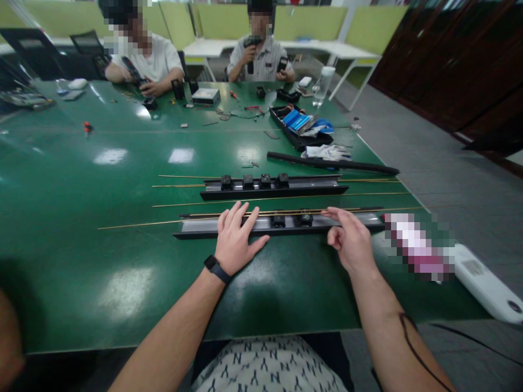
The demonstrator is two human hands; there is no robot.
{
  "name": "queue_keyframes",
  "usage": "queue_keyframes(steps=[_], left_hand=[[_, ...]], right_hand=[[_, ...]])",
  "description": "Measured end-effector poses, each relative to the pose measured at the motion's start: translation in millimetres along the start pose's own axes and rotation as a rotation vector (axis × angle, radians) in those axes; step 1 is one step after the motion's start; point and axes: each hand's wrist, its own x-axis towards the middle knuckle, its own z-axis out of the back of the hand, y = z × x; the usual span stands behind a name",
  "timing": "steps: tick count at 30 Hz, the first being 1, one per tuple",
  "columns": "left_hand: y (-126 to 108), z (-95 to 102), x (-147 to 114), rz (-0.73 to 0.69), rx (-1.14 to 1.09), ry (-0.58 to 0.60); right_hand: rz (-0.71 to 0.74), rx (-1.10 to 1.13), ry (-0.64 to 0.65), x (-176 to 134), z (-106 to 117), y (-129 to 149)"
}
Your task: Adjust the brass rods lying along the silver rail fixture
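My left hand point(238, 239) lies with fingers spread over the nearer long black channel point(196, 235), its fingertips on or just above thin brass-coloured rods point(281, 212) along the channel's far edge. A dark watch circles that wrist. Further right, my right hand point(352, 237) has fingers stretched toward the same rods, its thumb bent below; I see nothing gripped. Between my hands, small black blocks point(304, 218) sit in the channel. Behind it stands a second black channel point(273, 192) with several black blocks point(248, 181). A loose rod point(188, 204) lies between the channels.
A black strip point(333, 163), white gloves point(327, 152) and a black tray point(300, 142) of blue items lie beyond. A white device point(488, 280) is at the table's right edge. Two people sit opposite, holding dark tools. A water bottle point(323, 87) stands at back right.
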Motion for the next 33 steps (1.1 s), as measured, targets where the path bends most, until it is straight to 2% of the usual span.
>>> queue_keyframes(steps=[7,16,24,30,33], left_hand=[[-0.1,0.9,-0.2,-0.004,0.013,0.000],[0.0,0.4,-0.2,-0.004,0.008,-0.001],[0.3,0.3,0.2,-0.009,0.013,-0.006],[0.3,0.5,0.3,-0.012,0.007,-0.009],[0.4,0.2,0.1,-0.008,0.009,-0.008]], right_hand=[[-0.036,-0.009,0.049,-2.9,-2.3,0.5],[-0.017,0.026,-0.046,0.9,0.9,0.4],[-0.037,0.005,0.034,-1.9,-2.5,0.3],[-0.023,0.019,-0.060,0.5,-1.5,1.7],[-0.018,0.030,-0.067,1.2,-0.6,1.6]])
